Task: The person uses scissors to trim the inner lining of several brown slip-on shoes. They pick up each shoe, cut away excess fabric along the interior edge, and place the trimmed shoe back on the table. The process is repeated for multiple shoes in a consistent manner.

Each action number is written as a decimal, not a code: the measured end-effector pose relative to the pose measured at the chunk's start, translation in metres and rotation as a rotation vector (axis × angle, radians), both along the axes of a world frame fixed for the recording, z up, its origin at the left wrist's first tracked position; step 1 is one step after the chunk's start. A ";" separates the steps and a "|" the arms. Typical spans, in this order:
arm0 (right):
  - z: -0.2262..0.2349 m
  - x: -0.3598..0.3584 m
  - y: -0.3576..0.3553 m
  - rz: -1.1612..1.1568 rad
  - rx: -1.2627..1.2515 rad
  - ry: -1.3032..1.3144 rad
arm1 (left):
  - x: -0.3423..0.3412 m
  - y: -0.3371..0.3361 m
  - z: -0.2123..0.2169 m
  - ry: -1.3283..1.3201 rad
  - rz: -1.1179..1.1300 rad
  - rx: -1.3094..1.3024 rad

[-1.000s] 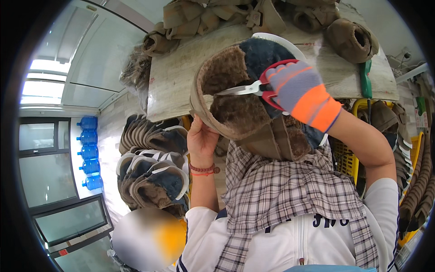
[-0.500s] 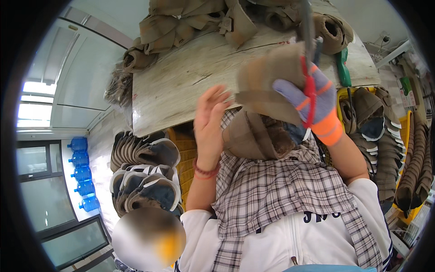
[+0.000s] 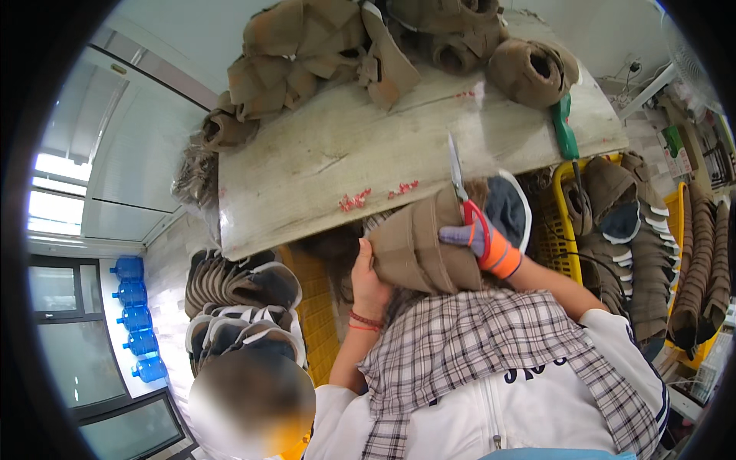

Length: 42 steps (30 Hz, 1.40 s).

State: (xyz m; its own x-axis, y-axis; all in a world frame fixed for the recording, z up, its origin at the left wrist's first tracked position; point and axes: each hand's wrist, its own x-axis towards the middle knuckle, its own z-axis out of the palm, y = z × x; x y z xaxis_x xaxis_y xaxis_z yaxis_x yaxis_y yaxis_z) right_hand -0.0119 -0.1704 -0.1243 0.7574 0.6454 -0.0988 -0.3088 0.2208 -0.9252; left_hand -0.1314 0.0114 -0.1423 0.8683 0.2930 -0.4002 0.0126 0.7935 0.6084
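Observation:
Over my lap lies a brown fabric boot upper [image 3: 399,249] with a dark blue and white-edged piece [image 3: 506,203] showing at its right end. My left hand [image 3: 369,282] is bare and grips the upper's left end, thumb up along its edge. On my right hand [image 3: 494,244] is a purple and orange glove. It has hold of red-handled scissors [image 3: 476,226] whose blades point up toward the table, while its fingers also press on the upper. The fingers behind the upper are hidden.
Brown uppers [image 3: 295,38] are heaped along the far side of the wooden table [image 3: 307,172], near a green-handled tool [image 3: 564,130]. Small red scraps [image 3: 355,201] lie by its near edge. Stacked uppers fill a yellow basket [image 3: 566,253] at right; more stacks [image 3: 230,284] stand at left.
The raised upper in my right hand has come down to the lap, with the scissors lowered too. My left hand, earlier spread and apart, now holds the upper's left end.

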 end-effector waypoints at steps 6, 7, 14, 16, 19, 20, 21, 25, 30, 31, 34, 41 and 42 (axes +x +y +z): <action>-0.035 -0.012 -0.001 -0.075 -0.224 -0.188 | 0.002 0.075 -0.063 0.304 -0.420 0.856; -0.034 -0.008 -0.010 -0.077 -0.231 -0.133 | 0.016 0.097 -0.027 0.239 -0.643 1.592; -0.014 0.045 -0.053 -0.325 -0.034 0.092 | 0.204 0.105 -0.039 -0.018 0.147 1.726; 0.001 0.053 -0.057 -0.345 -0.093 0.082 | 0.264 0.082 -0.039 0.026 0.203 1.678; 0.011 0.055 -0.060 -0.341 -0.128 0.050 | 0.300 0.084 -0.042 -0.052 0.126 1.127; 0.012 0.056 -0.063 -0.339 -0.169 0.025 | 0.302 0.090 -0.049 -0.118 0.106 0.890; 0.009 0.058 -0.072 -0.368 -0.207 0.015 | 0.283 0.071 -0.020 -0.195 0.124 0.564; 0.007 0.067 -0.077 -0.388 -0.440 -0.422 | 0.181 0.116 0.021 -0.355 0.068 0.196; 0.085 0.068 -0.026 -0.236 -0.750 -0.904 | 0.047 0.144 0.023 -0.321 0.072 0.079; 0.087 0.068 -0.013 -0.245 -0.728 -1.100 | 0.030 0.145 0.022 -0.335 0.097 0.061; 0.100 0.067 0.022 -0.112 -0.673 -1.462 | -0.013 0.144 0.019 -0.364 0.168 0.002; 0.116 0.060 0.069 0.178 -0.830 -1.754 | -0.030 0.123 0.017 -0.406 0.232 0.040; 0.118 0.058 0.072 0.198 -0.855 -1.786 | -0.030 0.121 0.019 -0.391 0.241 0.036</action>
State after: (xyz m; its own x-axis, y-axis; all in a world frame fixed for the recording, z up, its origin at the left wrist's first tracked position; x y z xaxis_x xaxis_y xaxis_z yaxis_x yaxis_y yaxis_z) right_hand 0.0465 -0.0987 -0.0064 0.2666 0.9222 0.2802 0.9593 -0.2819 0.0147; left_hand -0.1612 0.1322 -0.1237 0.8573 0.5132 -0.0416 -0.4061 0.7236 0.5580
